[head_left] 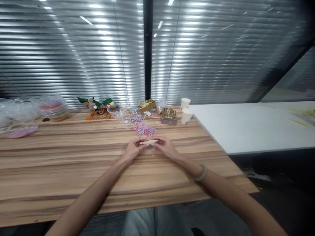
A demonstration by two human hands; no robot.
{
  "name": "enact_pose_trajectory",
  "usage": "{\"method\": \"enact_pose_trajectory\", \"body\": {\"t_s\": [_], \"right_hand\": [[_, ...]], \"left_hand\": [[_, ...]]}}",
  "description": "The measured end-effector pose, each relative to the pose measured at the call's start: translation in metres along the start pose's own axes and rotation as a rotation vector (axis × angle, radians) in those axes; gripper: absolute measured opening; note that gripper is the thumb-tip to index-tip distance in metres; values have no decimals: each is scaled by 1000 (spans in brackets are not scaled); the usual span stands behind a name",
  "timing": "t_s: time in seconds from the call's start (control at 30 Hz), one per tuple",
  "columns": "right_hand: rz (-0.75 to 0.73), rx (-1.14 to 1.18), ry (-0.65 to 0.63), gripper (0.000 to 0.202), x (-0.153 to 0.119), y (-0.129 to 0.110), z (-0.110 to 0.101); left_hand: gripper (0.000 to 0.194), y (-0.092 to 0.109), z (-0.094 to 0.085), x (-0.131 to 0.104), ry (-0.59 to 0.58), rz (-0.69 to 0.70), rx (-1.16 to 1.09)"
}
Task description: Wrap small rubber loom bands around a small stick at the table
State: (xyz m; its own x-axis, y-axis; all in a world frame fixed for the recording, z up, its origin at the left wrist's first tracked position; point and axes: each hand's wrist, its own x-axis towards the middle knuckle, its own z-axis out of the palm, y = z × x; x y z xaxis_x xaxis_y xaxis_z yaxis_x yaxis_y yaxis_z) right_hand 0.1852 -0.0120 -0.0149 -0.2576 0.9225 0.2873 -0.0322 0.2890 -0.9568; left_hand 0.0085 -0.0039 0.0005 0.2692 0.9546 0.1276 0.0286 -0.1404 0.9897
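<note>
Pinching the stick [149,142], left hand [133,149] and right hand [168,148] could drop it if either slips.

Striped wood-look table [73,170], smooth; matt, apparently paper cups [186,116]; glossy gold foil-like wrapper [147,105].

Backlit blinds, dim corners, soft blur, wide-angle distortion

No text, brand or number can be read. Marks on the gold pack [147,105], just right of the jar [135,117], are too small to tell, as are those on the green wrapper [107,103] and white patch [126,121], both left of the jar.
</note>
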Motion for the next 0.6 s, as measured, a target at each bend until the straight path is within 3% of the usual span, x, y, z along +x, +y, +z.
{"method": "enact_pose_trajectory", "body": {"t_s": [0.6], "right_hand": [[-13, -67, 96, 34, 1, 1, 0]], "left_hand": [[35, 6, 0, -2, 78, -42, -29]]}}
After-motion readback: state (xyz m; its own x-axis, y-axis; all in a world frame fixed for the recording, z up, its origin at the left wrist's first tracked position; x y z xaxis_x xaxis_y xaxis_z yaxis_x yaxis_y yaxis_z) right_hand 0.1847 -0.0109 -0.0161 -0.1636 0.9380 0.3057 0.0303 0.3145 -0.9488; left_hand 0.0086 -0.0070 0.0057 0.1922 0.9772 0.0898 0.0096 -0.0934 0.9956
